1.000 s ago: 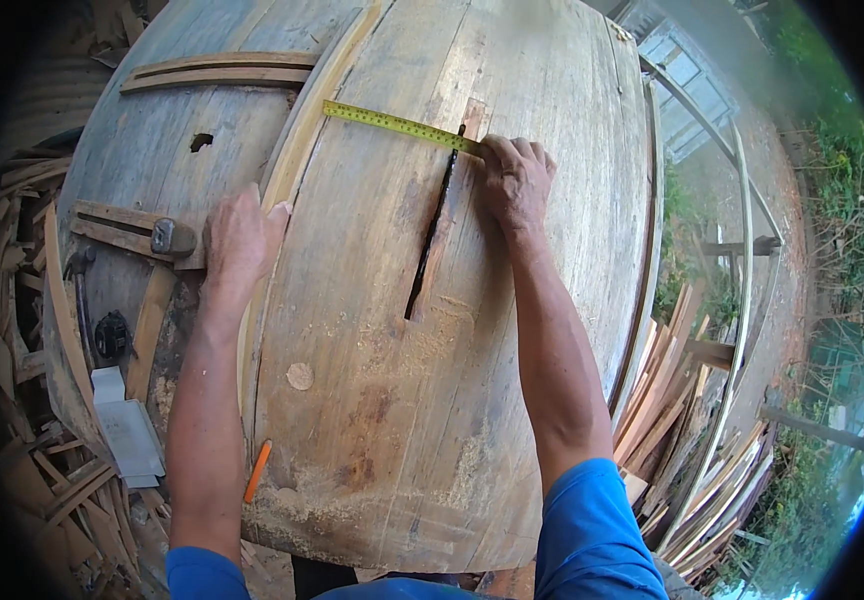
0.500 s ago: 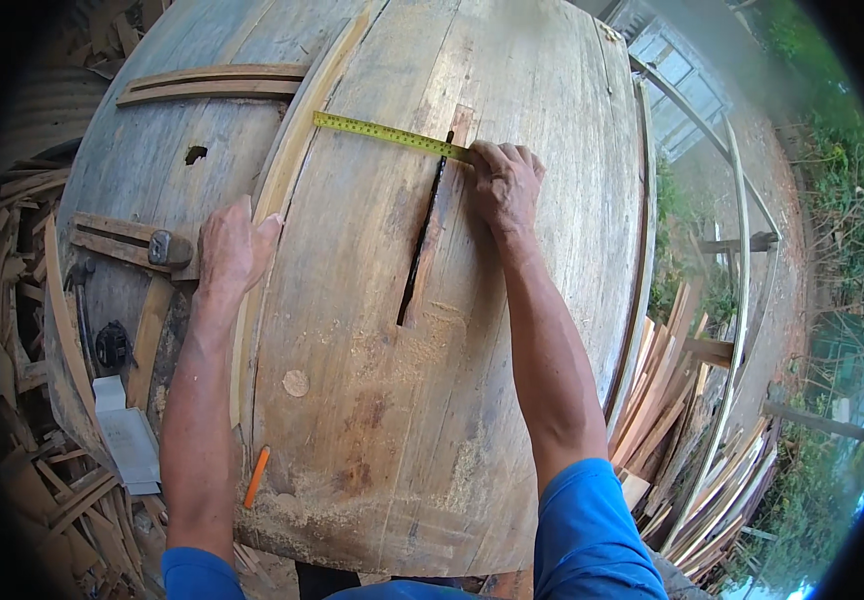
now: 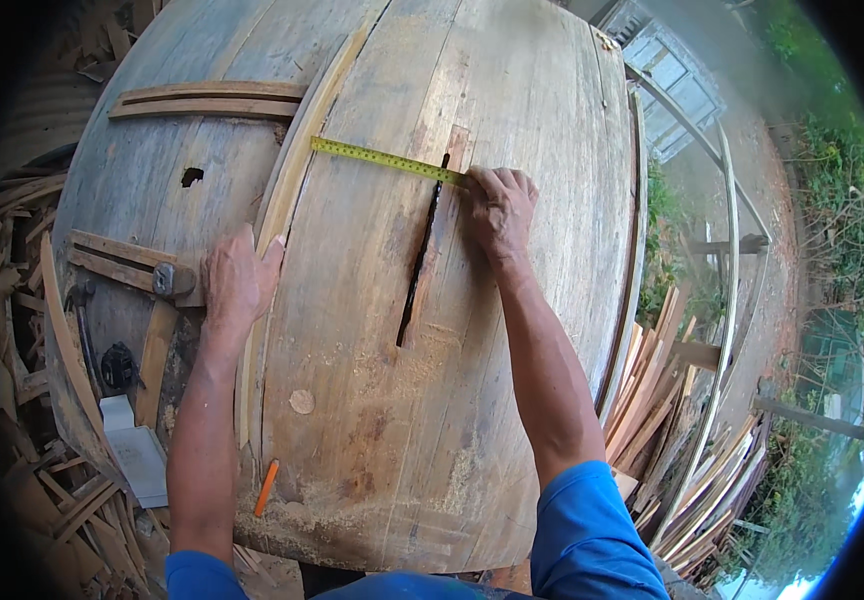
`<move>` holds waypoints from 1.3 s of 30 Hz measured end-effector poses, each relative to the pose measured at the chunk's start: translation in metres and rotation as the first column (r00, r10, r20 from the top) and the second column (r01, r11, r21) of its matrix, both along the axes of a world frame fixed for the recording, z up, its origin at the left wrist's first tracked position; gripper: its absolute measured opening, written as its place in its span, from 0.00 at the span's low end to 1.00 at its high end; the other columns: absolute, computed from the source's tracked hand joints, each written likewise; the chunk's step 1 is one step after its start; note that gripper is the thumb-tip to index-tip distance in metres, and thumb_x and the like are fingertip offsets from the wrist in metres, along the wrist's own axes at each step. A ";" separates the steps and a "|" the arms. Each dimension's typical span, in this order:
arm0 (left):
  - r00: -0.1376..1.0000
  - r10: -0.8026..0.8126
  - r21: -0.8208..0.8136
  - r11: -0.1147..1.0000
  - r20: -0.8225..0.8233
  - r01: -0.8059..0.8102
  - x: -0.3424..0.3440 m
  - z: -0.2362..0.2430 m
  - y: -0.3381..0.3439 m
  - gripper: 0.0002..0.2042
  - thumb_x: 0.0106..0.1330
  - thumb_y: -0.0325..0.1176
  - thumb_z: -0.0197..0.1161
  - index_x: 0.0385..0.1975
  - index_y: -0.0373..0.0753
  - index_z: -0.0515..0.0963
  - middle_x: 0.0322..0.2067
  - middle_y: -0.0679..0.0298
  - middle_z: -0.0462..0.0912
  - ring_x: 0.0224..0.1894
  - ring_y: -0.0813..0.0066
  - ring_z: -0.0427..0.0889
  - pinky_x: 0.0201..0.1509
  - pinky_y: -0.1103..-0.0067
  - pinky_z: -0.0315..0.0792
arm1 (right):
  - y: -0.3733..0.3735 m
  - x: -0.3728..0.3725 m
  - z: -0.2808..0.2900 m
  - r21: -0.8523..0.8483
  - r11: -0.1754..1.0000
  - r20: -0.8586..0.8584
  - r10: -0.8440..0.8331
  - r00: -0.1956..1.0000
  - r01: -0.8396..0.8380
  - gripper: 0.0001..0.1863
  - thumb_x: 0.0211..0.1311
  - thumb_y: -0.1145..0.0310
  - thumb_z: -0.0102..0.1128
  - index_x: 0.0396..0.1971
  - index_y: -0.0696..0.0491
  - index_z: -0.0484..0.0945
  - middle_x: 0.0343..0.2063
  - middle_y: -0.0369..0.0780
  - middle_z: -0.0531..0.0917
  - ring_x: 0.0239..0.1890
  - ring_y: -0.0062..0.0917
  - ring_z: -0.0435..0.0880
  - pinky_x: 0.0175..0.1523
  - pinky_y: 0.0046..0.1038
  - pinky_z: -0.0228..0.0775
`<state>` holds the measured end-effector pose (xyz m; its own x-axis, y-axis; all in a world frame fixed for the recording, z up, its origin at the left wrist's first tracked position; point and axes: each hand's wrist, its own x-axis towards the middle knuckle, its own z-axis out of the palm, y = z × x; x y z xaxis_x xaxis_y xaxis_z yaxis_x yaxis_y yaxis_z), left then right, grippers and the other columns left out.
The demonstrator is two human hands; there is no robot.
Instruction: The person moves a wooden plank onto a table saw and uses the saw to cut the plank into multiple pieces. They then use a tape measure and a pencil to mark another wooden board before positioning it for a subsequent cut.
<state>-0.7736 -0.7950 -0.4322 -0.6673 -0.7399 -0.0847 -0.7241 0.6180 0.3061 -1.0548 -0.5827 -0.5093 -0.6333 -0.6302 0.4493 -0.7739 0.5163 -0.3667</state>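
Observation:
My right hand (image 3: 502, 215) is closed on the near end of a yellow tape measure (image 3: 382, 157), which stretches leftward across the pale board (image 3: 372, 260) to a raised wooden strip (image 3: 322, 100). The tape crosses a long, narrow black line (image 3: 419, 265) in a reddish patch; I cannot tell whether it is a slit or an object. Whatever is under my right fingers is hidden. My left hand (image 3: 240, 275) rests on the board beside the strip, thumb apart and fingers bent, holding nothing that I can see. An orange pencil (image 3: 267, 487) lies near the lower edge.
Slotted wood pieces (image 3: 202, 92), a metal block (image 3: 165, 280), a hammer (image 3: 83, 320), a black tape case (image 3: 118, 365) and a white box (image 3: 137, 460) lie on the left. Wood offcuts (image 3: 12, 300) pile beyond; planks (image 3: 662, 360) and a frame (image 3: 727, 260) stand right.
The board and both hands sit slightly lower in the picture, as the view shifts. My hands keep much the same places on the board, and the tape still spans to the strip.

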 end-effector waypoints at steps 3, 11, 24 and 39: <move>0.997 0.040 0.054 0.998 0.068 -0.044 -0.003 0.004 0.006 0.20 0.63 0.41 0.68 0.43 0.27 0.77 0.38 0.38 0.82 0.46 0.40 0.81 0.51 0.55 0.73 | 0.001 0.000 0.002 0.021 1.000 -0.009 -0.005 1.000 0.005 0.10 0.56 0.65 0.65 0.39 0.40 0.84 0.34 0.33 0.83 0.46 0.31 0.78 0.60 0.38 0.60; 0.998 -0.060 -0.119 0.991 0.022 0.062 0.057 0.016 0.063 0.31 0.63 0.34 0.68 0.63 0.27 0.65 0.59 0.41 0.70 0.62 0.44 0.68 0.67 0.57 0.64 | 0.009 -0.008 0.002 -0.011 1.000 -0.022 0.005 1.000 -0.005 0.09 0.56 0.65 0.65 0.38 0.40 0.84 0.34 0.33 0.82 0.46 0.32 0.77 0.58 0.39 0.60; 0.997 -0.063 -0.056 0.997 -0.042 0.061 0.056 0.004 0.054 0.21 0.58 0.25 0.59 0.53 0.30 0.73 0.51 0.50 0.72 0.58 0.56 0.69 0.64 0.61 0.64 | 0.098 0.042 -0.012 -0.251 0.929 -0.048 -0.293 0.955 0.272 0.19 0.73 0.64 0.49 0.51 0.62 0.80 0.47 0.51 0.82 0.48 0.37 0.83 0.53 0.36 0.77; 0.735 -0.096 -0.099 0.994 -0.671 0.040 0.244 0.022 0.111 0.12 0.59 0.23 0.62 0.44 0.32 0.81 0.44 0.54 0.81 0.49 0.58 0.78 0.59 0.65 0.70 | -0.041 0.390 0.103 -0.431 0.892 0.721 0.253 0.645 0.132 0.16 0.68 0.68 0.63 0.48 0.64 0.81 0.41 0.43 0.85 0.41 0.26 0.80 0.48 0.28 0.73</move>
<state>-0.5300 -0.6842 -0.4106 -0.5772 -0.6756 0.4587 -0.3004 0.6980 0.6501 -0.6648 -0.6237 -0.4059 -0.8301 -0.5545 0.0588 -0.1550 0.1281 -0.9796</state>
